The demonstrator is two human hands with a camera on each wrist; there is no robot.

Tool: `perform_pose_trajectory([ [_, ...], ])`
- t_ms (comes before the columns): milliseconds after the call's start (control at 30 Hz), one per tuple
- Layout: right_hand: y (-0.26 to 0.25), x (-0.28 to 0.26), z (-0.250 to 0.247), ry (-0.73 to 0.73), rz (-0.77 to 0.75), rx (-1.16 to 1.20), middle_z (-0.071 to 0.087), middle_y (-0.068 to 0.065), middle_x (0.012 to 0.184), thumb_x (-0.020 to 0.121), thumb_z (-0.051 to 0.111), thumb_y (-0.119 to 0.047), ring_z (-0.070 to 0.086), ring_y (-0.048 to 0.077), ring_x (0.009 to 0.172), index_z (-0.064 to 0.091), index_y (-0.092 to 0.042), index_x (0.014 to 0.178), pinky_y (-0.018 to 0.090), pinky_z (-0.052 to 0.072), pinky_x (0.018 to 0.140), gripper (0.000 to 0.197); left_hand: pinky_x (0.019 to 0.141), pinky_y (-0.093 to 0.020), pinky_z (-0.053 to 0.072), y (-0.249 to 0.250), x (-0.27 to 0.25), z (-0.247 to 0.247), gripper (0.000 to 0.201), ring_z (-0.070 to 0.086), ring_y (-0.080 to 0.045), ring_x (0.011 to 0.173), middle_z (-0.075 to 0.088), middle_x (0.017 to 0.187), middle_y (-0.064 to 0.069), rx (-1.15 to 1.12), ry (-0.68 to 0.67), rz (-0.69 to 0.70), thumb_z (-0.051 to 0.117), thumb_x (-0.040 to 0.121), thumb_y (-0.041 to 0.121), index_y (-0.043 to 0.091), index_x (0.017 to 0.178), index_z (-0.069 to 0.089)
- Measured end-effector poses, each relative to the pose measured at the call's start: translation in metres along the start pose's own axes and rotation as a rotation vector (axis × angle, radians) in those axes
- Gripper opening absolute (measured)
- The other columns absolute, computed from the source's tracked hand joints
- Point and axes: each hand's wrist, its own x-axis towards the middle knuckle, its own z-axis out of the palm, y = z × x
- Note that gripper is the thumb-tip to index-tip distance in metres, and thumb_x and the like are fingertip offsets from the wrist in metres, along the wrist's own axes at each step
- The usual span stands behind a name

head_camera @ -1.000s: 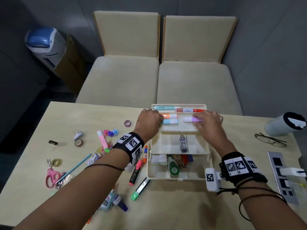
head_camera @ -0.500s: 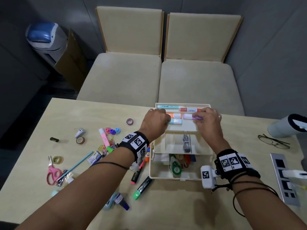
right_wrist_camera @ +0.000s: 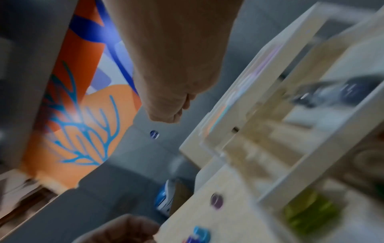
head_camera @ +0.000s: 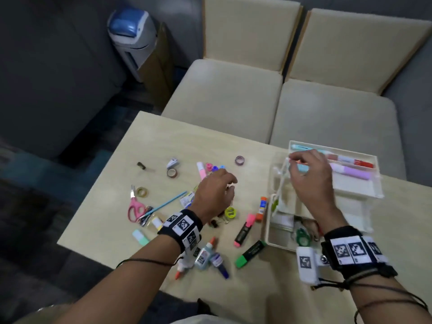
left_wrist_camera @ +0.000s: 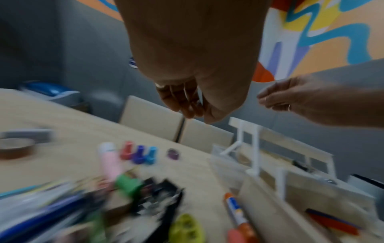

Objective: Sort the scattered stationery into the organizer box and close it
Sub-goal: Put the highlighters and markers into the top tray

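A person's left hand (head_camera: 216, 192) hovers with loosely curled fingers, its grip on nothing, over stationery scattered across the bench (head_camera: 168, 136), among it pink scissors (head_camera: 135, 208), a pink highlighter (head_camera: 244, 230) and a green highlighter (head_camera: 250, 253). The right hand (head_camera: 311, 181) is raised over the open organizer box (head_camera: 278, 244) at the bench's right side, fingertips pinched together near the white hinge arm (head_camera: 281, 181) of the upper tray (head_camera: 360, 191); whether that grip holds anything cannot be told. Markers lie in the tray, including a lilac one (head_camera: 350, 171).
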Motion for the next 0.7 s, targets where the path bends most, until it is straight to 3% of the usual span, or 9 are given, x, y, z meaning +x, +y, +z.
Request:
perform_pose_trajectory([
  [100, -0.045, 0.001, 0.058, -0.182, -0.002, 0.112, 0.066, -0.004, 0.091, 0.087, 0.072, -0.001, 0.062, 0.014, 0.072, 0.075, -0.016, 0.096, 0.032, 0.053, 0.076, 0.018, 0.065, -0.036, 0.049, -0.043, -0.03, -0.02, 0.009, 0.062, -0.022, 0.083, 0.063, 0.092, 0.005, 0.023, -0.084, -0.099, 0.063, 0.09, 0.021, 0.025, 0.097, 0.068],
  [200, -0.082, 0.0, 0.117, -0.392, -0.028, 0.078, 0.065, -0.007, 0.092, 0.09, 0.072, -0.01, 0.063, 0.011, 0.07, 0.074, -0.021, 0.101, 0.038, 0.056, 0.079, 0.016, 0.065, -0.038, 0.051, -0.081, -0.055, -0.042, 0.009, 0.061, -0.02, 0.08, 0.061, 0.09, 0.006, 0.014, -0.113, -0.154, 0.063, 0.09, 0.022, 0.026, 0.096, 0.068],
  [367, -0.133, 0.006, 0.208, -0.704, -0.067, -0.059, 0.063, 0.0, 0.118, 0.096, 0.064, -0.01, 0.065, 0.021, 0.1, 0.068, -0.022, 0.126, 0.038, 0.053, 0.087, 0.032, 0.065, -0.034, 0.052, -0.131, -0.089, -0.071, 0.014, 0.061, -0.011, 0.078, 0.062, 0.092, 0.01, -0.019, -0.114, -0.222, 0.062, 0.093, 0.02, 0.027, 0.101, 0.07],
  [467, -0.153, 0.011, 0.258, -0.822, -0.155, -0.138, 0.054, 0.002, 0.136, 0.093, 0.055, 0.007, 0.06, 0.027, 0.116, 0.059, -0.021, 0.141, 0.04, 0.052, 0.09, 0.056, 0.061, -0.025, 0.047, -0.153, -0.107, -0.084, 0.015, 0.062, -0.009, 0.081, 0.063, 0.095, 0.011, -0.024, -0.143, -0.247, 0.061, 0.094, 0.02, 0.027, 0.102, 0.071],
  [533, -0.162, 0.015, 0.286, -0.897, -0.185, -0.196, 0.047, 0.003, 0.15, 0.087, 0.049, 0.015, 0.052, 0.031, 0.126, 0.054, -0.02, 0.149, 0.045, 0.051, 0.097, 0.071, 0.065, -0.029, 0.05, -0.17, -0.119, -0.09, 0.015, 0.063, -0.01, 0.08, 0.063, 0.095, 0.011, -0.041, -0.144, -0.246, 0.061, 0.093, 0.021, 0.028, 0.102, 0.071],
  [633, -0.161, 0.021, 0.319, -0.999, -0.207, -0.282, 0.039, 0.005, 0.162, 0.093, 0.049, 0.005, 0.043, 0.036, 0.132, 0.05, -0.024, 0.153, 0.051, 0.047, 0.103, 0.066, 0.067, -0.032, 0.052, -0.194, -0.137, -0.096, 0.016, 0.063, -0.012, 0.08, 0.063, 0.094, 0.011, -0.049, -0.156, -0.267, 0.061, 0.092, 0.022, 0.029, 0.102, 0.071],
  [700, -0.153, 0.021, 0.336, -1.021, -0.245, -0.321, 0.043, 0.004, 0.158, 0.098, 0.052, -0.005, 0.045, 0.036, 0.126, 0.055, -0.027, 0.147, 0.051, 0.048, 0.101, 0.054, 0.068, -0.033, 0.053, -0.208, -0.145, -0.1, 0.017, 0.063, -0.013, 0.08, 0.064, 0.094, 0.011, -0.062, -0.147, -0.289, 0.063, 0.091, 0.022, 0.029, 0.103, 0.072],
])
